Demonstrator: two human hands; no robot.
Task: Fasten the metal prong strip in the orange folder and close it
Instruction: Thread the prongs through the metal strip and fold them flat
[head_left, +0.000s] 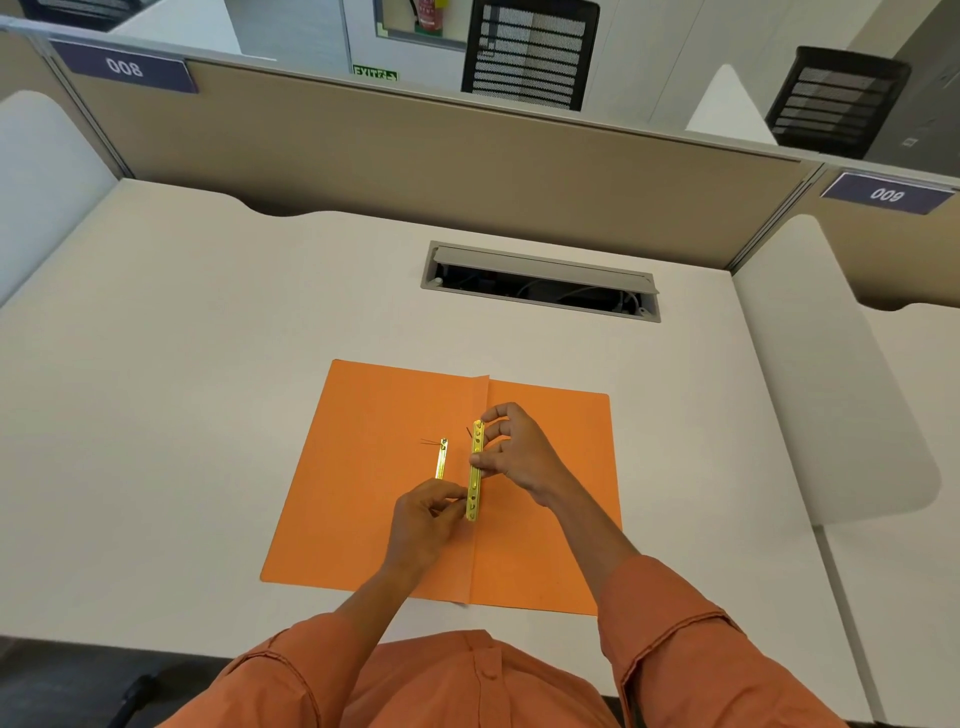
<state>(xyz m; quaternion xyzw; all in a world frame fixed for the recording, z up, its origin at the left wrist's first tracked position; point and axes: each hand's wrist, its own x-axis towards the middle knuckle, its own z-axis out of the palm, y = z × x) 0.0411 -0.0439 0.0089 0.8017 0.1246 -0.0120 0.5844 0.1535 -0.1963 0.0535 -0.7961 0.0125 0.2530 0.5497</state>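
Desk (208, 364) holds an open folder (374, 519); both hands, left (426, 525) and right (519, 452), pinch the strip (476, 475) over its crease.

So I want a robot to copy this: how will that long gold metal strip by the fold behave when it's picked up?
The metal strip looks thin and flat, so probably light but springy. Its shiny finish hints it may slip; the right hand and left hand pinch it at separate spots. Lying flat on the orange folder, it likely slides, not rolls.

An office: numbered cubicle partitions (415, 130), white desk (208, 364), mesh chairs (530, 52).
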